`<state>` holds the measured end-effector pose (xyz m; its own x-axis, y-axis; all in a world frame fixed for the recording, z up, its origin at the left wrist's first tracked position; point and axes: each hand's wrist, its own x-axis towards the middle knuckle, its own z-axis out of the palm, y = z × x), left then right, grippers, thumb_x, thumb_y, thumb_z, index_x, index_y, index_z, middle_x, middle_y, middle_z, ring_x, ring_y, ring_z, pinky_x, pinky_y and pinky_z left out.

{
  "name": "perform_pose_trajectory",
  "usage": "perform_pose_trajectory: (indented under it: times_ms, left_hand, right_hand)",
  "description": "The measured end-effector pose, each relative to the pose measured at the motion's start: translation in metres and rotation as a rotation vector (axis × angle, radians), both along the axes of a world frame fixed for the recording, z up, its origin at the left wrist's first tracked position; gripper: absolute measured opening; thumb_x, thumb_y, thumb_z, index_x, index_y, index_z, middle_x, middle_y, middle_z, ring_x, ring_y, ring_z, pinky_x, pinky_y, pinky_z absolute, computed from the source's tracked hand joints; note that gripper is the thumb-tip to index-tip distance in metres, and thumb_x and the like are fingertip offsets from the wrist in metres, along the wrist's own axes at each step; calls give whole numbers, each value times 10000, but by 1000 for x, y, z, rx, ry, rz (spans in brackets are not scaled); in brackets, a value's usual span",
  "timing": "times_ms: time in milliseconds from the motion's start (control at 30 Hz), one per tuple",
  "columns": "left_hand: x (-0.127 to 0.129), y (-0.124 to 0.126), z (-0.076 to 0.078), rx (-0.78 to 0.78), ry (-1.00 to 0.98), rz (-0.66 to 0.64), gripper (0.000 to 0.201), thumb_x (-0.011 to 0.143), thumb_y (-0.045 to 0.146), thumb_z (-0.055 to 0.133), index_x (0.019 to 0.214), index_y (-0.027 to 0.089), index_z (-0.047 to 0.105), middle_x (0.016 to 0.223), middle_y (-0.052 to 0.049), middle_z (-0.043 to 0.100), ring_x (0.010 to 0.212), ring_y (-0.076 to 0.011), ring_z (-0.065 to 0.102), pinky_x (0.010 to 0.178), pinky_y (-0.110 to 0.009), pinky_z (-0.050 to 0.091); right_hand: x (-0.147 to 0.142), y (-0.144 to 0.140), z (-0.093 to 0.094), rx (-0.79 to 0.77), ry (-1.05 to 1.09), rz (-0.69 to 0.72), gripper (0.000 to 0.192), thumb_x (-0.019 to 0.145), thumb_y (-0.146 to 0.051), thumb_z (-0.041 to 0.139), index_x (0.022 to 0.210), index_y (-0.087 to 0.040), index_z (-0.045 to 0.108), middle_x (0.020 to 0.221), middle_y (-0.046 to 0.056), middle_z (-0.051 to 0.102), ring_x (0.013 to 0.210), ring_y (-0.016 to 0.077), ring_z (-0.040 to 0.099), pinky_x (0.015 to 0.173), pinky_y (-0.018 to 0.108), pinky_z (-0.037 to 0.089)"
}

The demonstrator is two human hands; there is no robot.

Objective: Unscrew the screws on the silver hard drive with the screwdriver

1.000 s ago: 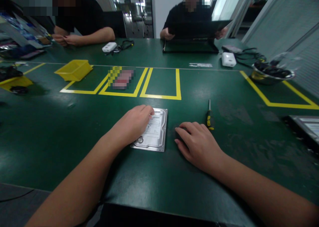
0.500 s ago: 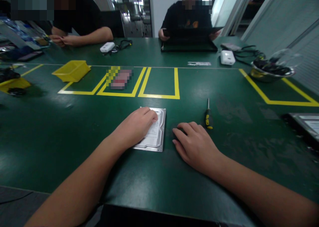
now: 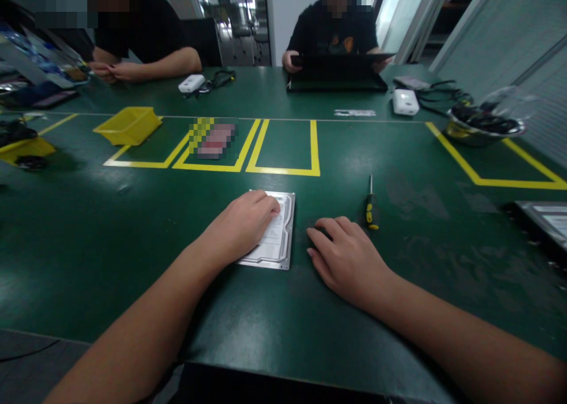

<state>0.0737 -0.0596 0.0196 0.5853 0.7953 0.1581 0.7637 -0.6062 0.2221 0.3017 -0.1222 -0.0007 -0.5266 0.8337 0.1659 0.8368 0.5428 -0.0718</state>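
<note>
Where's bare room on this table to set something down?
The green tabletop is bare left of your left forearm, nearer than the yellow tape, and between the black-and-yellow screwdriver and the black-and-silver device at far right. The middle is crowded: your left hand lies across the flat silver hard drive, with your right hand close beside it.

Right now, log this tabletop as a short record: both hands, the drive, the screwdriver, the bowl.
Left hand: laid over the hard drive
Hard drive: label side up, partly covered
Right hand: fingers bent, beside the drive; contents unclear
Screwdriver: beyond the right hand, tip pointing away
Metal bowl: far right, holding dark items
</note>
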Motion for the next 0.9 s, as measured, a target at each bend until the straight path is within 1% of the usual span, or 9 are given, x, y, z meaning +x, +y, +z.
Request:
perform_pose_trajectory:
  times_ms: [300, 400, 667, 900]
  left_hand:
    - [3, -4, 5, 12, 32, -1, 250, 980, 203, 407, 1005, 125, 643, 994, -106, 628, 951, -244, 588, 884, -404, 502]
    - [3, -4, 5, 21, 26, -9, 250, 984, 209, 403, 1004, 128, 639, 993, -106, 623, 948, -238, 585, 877, -392, 502]
    - [5, -4, 4, 52, 100, -17, 248, 1000, 196, 386, 1002, 132, 626, 973, -100, 594, 924, -237, 570, 850, -388, 490]
    - [6, -4, 5, 59, 142, -9, 250, 1002, 188, 382, 1010, 126, 625, 978, -110, 602, 936, -245, 575, 866, -396, 487]
  right_hand:
    - [-1, 0, -1, -4, 5, 8, 292, 972, -279, 460, 1137, -143, 659, 1176, 137, 627, 1035, 283, 531, 867, 428, 443]
    - [-1, -1, -1, -3, 11, 10, 292, 971, -278, 465, 1147, -143, 656, 1174, 140, 627, 1037, 280, 530, 869, 424, 439]
    - [-2, 1, -1, -10, 12, 13, 294, 972, -283, 460, 1138, -141, 657, 1180, 140, 622, 1042, 282, 527, 880, 428, 439]
    - [-1, -1, -1, -21, 8, 13, 305, 976, -279, 442, 1143, -138, 655, 1199, 139, 615, 1061, 289, 527, 901, 440, 446]
